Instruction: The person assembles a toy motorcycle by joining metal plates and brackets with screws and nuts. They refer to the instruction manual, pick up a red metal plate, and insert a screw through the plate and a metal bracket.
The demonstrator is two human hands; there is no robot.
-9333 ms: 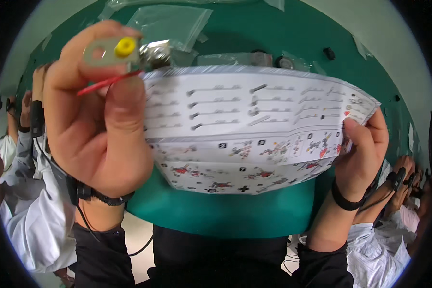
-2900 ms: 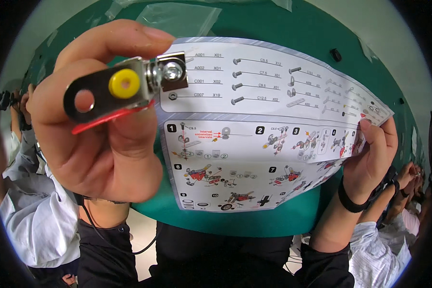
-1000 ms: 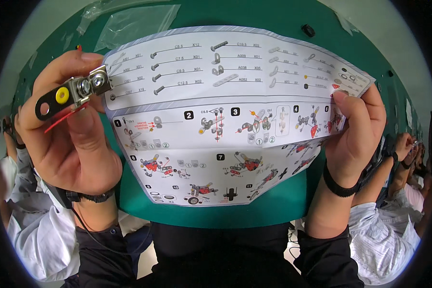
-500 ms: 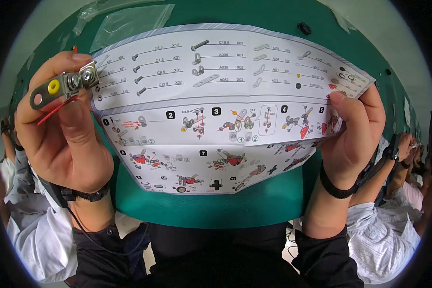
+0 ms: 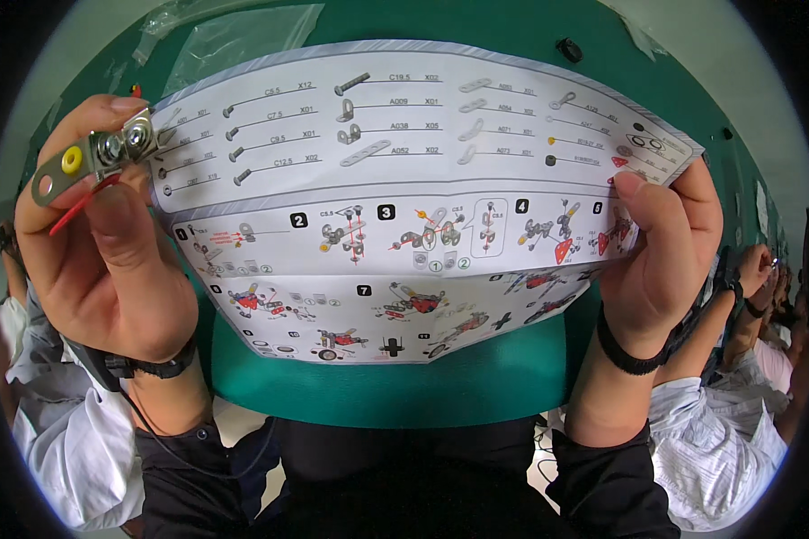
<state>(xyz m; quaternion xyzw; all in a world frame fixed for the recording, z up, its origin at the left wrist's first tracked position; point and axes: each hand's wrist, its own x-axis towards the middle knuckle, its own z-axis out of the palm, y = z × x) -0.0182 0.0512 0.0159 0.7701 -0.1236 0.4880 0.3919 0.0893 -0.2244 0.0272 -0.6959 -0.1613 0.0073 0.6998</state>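
Above the green surface (image 5: 386,395), left hand (image 5: 121,283) pinches metal bracket assembly (image 5: 84,158) at left edge of instruction sheet (image 5: 333,195), right hand (image 5: 656,260) grips its right; likely reading step, next move probably needs a free hand.

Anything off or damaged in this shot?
Nothing looks clearly broken or spilled. Only mild oddity: the instruction sheet, up between the left hand and right hand, is creased and bowed instead of flat, likely from folding.

Green table (image 5: 386,395), clear bag (image 5: 247,38), black part (image 5: 568,49)
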